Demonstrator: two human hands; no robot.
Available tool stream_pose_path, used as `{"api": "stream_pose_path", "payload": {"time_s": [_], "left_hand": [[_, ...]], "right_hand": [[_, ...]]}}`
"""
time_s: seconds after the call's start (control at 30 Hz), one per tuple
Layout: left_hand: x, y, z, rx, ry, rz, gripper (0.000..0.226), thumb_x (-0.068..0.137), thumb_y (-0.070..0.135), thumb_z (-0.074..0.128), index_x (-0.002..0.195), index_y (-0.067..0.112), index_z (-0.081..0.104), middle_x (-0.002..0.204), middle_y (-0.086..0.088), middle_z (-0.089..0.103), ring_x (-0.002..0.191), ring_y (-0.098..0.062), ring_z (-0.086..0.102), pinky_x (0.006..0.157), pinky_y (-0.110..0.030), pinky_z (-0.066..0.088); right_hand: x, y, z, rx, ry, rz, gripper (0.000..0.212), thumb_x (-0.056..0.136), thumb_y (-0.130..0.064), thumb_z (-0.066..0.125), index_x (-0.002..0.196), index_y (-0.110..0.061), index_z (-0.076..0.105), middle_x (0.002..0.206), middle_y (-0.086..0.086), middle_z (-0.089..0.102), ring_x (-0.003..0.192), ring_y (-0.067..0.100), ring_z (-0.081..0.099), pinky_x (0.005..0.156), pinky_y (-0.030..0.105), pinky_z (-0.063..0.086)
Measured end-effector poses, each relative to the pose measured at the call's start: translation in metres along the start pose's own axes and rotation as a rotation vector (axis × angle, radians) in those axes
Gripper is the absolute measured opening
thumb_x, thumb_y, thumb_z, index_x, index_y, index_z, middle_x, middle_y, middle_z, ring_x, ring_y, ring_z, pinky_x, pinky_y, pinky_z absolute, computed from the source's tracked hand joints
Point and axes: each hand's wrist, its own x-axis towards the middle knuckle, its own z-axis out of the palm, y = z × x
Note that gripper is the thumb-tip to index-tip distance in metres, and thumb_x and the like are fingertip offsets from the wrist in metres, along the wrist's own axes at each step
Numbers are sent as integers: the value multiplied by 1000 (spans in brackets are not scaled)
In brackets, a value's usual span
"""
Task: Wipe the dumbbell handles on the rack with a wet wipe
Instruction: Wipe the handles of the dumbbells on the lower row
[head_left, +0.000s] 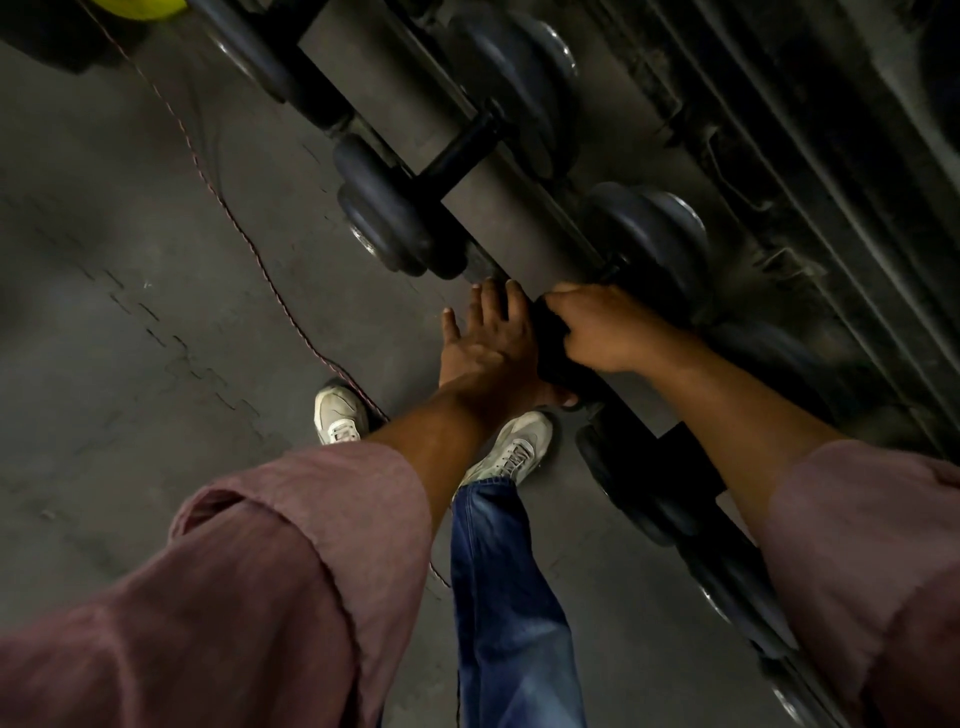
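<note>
At the near edge of the long grey metal dumbbell rack (498, 208), both hands work on one black dumbbell whose handle (545, 332) lies between them, largely hidden. Right hand (602, 327): fingers curled down over the handle, clamped on it; whether a wet wipe lies under the fingers cannot be told, as none shows. Left hand (488, 338): fingers straight and spread, resting flat against the dark weight head just left of the handle, apparently steadying it. Farther along the rack, a second black round-headed dumbbell (395, 208) with its bare black handle (462, 150) sits untouched, and further weights lie to the near right. Judged step: rubbing the gripped handle. The next move would call for sliding or twisting the right hand along the bar while the left braces, then shifting to a neighbouring handle.
</note>
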Motion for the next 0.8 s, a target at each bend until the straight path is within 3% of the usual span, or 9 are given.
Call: {"api": "stream_pose_path", "payload": {"time_s": [0.23,0.37,0.47,0.6,0.7,0.8], "left_hand": [[1,-1,1,-4,-3,-9,150,56,78,81,161,10,-2,169,-17,0,157,-33,-4,123,-62,7],[0,-1,2,4,-3,-16,151,55,79,80,161,11,-3,169,-15,-2,157,-32,-4,124,-60,5],[0,-2,1,10,-3,-14,151,56,79,79,161,11,-4,169,-15,-3,157,-32,-4,124,-59,3],[0,-2,1,20,4,-19,152,53,81,79,161,13,-3,169,-14,0,157,-31,-2,124,-60,4],[0,-1,0,23,8,-13,151,53,81,79,161,13,-2,169,-13,1,157,-30,-3,124,-60,4],[-1,0,-1,28,-3,-9,150,55,81,78,162,13,-3,170,-13,-1,157,-30,-4,124,-60,3]], "right_hand": [[-30,5,25,399,238,85,30,86,-12,58,113,-18,70,119,0,66,107,25,63,87,37,52],[-35,5,39,547,293,269,15,89,-16,61,96,-20,74,98,1,71,92,19,64,71,27,46],[-28,5,49,635,295,393,14,83,-25,58,77,-15,65,76,3,67,79,24,64,63,33,49],[-16,11,64,933,242,556,25,67,-36,53,83,-24,68,74,8,69,77,26,68,65,41,54],[-8,18,75,1020,216,639,31,71,-34,51,93,-25,72,87,3,73,86,27,70,75,45,61],[-6,12,72,1201,234,653,22,90,-16,50,101,-18,69,94,2,71,89,20,68,72,28,54]]}}
